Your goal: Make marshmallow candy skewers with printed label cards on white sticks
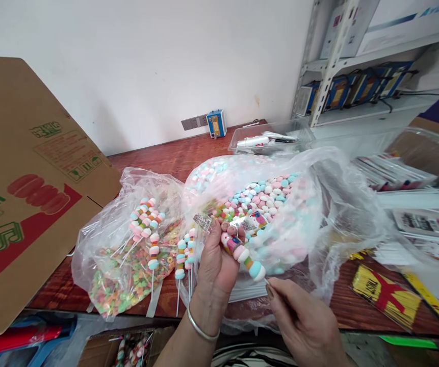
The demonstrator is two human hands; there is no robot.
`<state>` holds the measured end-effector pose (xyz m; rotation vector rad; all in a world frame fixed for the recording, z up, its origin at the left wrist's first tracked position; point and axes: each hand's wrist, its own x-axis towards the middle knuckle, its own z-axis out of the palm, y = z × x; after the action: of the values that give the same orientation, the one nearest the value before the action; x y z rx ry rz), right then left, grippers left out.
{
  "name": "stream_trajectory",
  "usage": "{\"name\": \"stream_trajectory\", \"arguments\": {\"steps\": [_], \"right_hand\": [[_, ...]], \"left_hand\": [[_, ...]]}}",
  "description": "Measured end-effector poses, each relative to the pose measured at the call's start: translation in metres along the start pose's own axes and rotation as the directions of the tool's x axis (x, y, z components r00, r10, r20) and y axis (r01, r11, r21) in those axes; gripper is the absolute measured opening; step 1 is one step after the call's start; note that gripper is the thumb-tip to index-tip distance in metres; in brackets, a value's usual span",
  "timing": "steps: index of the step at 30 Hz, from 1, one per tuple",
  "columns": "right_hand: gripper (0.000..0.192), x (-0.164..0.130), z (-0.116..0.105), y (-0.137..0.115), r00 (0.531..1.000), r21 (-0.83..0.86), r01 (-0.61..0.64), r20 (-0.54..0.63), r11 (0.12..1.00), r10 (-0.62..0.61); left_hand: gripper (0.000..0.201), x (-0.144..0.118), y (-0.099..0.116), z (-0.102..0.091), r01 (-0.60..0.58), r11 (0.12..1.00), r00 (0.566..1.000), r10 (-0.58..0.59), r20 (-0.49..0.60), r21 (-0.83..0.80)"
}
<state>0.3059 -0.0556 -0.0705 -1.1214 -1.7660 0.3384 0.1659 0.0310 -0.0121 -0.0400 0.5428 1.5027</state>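
On the reddish-brown wooden table (150,145), a clear plastic bag of multicoloured candy rings (91,250) is lying right of a brown cardboard box (39,178) and left of a clear plastic bag of round pastel candies (303,219), a clear rectangular plastic tray (253,151) sitting behind the latter and a multicoloured candy skewer (256,270) being held over its near side.

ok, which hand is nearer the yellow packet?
Right. The right hand is left of the yellow packet in view, apart from it; the left hand is farther left.
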Motion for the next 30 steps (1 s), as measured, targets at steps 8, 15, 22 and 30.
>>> {"name": "stream_trajectory", "arguments": {"steps": [8, 15, 22, 30], "right_hand": [[0.012, 0.001, 0.002, 0.002, 0.97, -0.276, 0.222, -0.029, 0.935, -0.239], [0.013, 0.009, 0.005, -0.008, 0.976, 0.13, -0.217, 0.016, 0.968, 0.217], [0.022, 0.008, 0.001, -0.005, 0.89, 0.257, -0.456, 0.155, 0.852, 0.429], [0.036, 0.007, -0.001, -0.002, 0.742, 0.411, -0.669, 0.413, 0.619, 0.528]], "left_hand": [[0.018, -0.007, -0.007, 0.006, -0.05, 0.998, 0.998, 0.051, -0.022, 0.047], [0.017, -0.017, -0.021, 0.001, -0.026, 0.991, 0.995, 0.013, 0.104, 0.133], [0.023, -0.01, -0.011, -0.003, -0.042, 0.983, 0.997, 0.029, 0.076, 0.177], [0.017, -0.003, 0.001, -0.001, 0.045, 0.982, 0.998, -0.051, 0.032, 0.186]]}}
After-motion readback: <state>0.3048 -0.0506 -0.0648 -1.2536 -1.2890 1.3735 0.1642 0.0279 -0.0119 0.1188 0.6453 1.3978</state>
